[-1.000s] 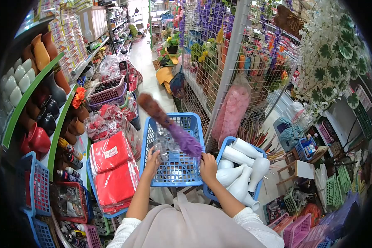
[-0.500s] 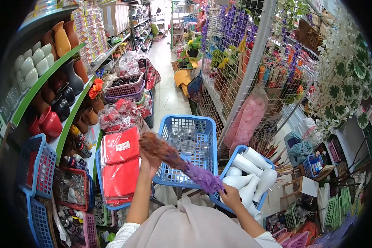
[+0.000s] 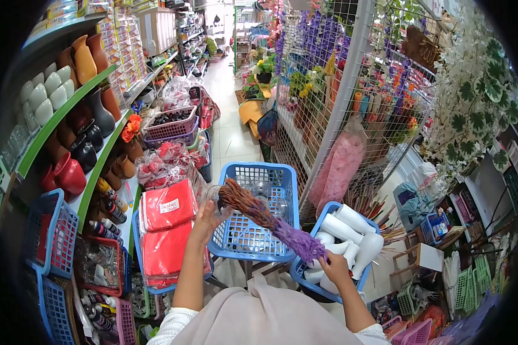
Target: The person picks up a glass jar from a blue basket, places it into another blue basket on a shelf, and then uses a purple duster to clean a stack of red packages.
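Note:
My left hand (image 3: 200, 229) is wrapped round a clear glass jar (image 3: 213, 197) at the left rim of a blue basket (image 3: 253, 251). A fluffy duster (image 3: 275, 225), brown at one end and purple at the other, slants across that basket. My right hand (image 3: 336, 269) grips it by its purple end. Its brown tip is right beside the jar. Behind the duster, clear glass pieces (image 3: 279, 206) sit in the basket, partly covered by it.
On the right, a second blue basket (image 3: 299, 276) holds several white vases (image 3: 367, 253). Red plastic-wrapped packs (image 3: 167, 253) lie at the left. Shelves with pots (image 3: 70, 172) line the left side. A wire mesh rack (image 3: 342, 103) with artificial flowers stands right of the tiled aisle (image 3: 227, 123).
The duster has shifted right and its brown end has come off my left hand, showing the glass jar there. My right hand has moved slightly right.

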The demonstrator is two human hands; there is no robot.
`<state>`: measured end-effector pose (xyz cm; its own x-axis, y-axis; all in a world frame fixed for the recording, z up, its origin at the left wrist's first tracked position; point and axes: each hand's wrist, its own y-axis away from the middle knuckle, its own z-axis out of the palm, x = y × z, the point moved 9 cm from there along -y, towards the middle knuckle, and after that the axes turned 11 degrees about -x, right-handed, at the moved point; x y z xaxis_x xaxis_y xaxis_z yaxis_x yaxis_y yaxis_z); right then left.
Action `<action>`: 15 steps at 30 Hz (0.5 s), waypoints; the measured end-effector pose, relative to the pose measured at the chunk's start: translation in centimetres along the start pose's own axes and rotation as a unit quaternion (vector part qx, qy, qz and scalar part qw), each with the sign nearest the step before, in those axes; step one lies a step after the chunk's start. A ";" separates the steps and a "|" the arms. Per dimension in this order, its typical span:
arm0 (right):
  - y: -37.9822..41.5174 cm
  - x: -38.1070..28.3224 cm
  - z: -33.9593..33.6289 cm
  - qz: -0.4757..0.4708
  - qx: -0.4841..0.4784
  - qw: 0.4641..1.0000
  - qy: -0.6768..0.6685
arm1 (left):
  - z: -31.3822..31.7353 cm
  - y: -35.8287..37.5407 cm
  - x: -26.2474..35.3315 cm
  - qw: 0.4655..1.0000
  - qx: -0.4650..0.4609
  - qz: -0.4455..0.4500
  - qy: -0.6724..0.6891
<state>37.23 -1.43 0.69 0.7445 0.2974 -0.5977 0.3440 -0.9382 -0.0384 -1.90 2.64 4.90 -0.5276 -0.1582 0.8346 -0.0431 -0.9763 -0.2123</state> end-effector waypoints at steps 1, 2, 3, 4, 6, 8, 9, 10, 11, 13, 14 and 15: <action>0.1 -0.2 -0.1 -0.002 0.006 1.000 -0.014 | -0.4 0.1 -0.1 1.000 0.000 0.000 0.000; 0.6 -0.5 0.1 -0.027 0.001 1.000 -0.004 | -0.9 0.1 0.2 0.999 0.011 0.008 -0.044; 0.9 -0.2 0.3 -0.028 0.002 1.000 -0.003 | -1.2 0.1 0.8 0.996 0.022 0.018 -0.087; 1.3 -0.2 0.6 -0.049 -0.007 0.999 -0.021 | -1.6 0.1 0.9 0.996 0.021 0.020 -0.087; 1.5 0.0 0.6 -0.055 -0.022 0.998 -0.032 | -2.2 0.3 0.5 0.997 0.007 0.006 -0.071; 0.7 0.4 0.0 -0.032 -0.009 0.999 -0.016 | -2.0 0.3 -0.2 0.998 0.001 0.015 -0.063; 0.4 0.8 -0.4 -0.010 0.006 1.000 0.002 | -1.4 0.1 -0.4 0.998 -0.005 0.025 -0.056; 0.3 0.9 -0.5 -0.006 0.010 1.000 -0.003 | -0.8 0.5 -1.0 0.998 0.010 -0.010 -0.055; 0.4 0.6 -0.5 -0.008 0.011 1.000 -0.002 | -1.0 0.6 -1.1 0.998 0.009 -0.008 -0.055; 1.0 -0.6 0.0 -0.057 -0.001 0.998 -0.013 | -1.9 0.7 -1.2 0.997 -0.001 -0.026 -0.070; 1.3 -0.4 0.5 -0.076 -0.011 0.997 -0.028 | -2.6 1.0 -1.1 0.996 0.005 -0.040 -0.085; 1.5 0.0 0.4 -0.078 -0.011 0.996 -0.029 | -2.6 1.1 -0.7 0.995 0.006 -0.039 -0.086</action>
<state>37.55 -2.90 0.34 0.6475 0.4283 -0.6304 0.4659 -0.8770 -0.1173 -3.82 2.07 2.79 -0.3691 -0.1037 0.9236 -0.0669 -0.9882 -0.1377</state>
